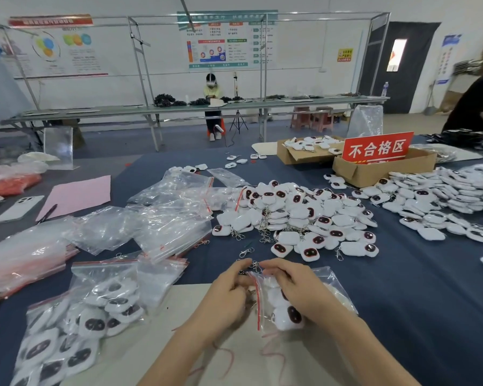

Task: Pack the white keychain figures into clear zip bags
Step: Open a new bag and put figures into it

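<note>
Currently both hands work at one clear zip bag with a red seal strip (258, 302), held over a beige mat (156, 330) at the near edge of the dark blue table (402, 302). The left hand (229, 291) pinches the bag's mouth with curled fingers. The right hand (296, 291) grips the bag from above. Inside are at least two white keychain figures with dark oval faces (289, 319); the exact count is hidden under the right hand. Metal clasps (254, 264) stick out past the mouth. Loose figures lie in two heaps, a centre heap (299, 215) and a right heap (435, 201), both uncountable. A pile of empty clear bags (162, 215) lies at left. At least two filled bags (81, 324) lie near left. Two cardboard boxes (374, 171) stand behind, one bearing a red sign (378, 147).
</note>
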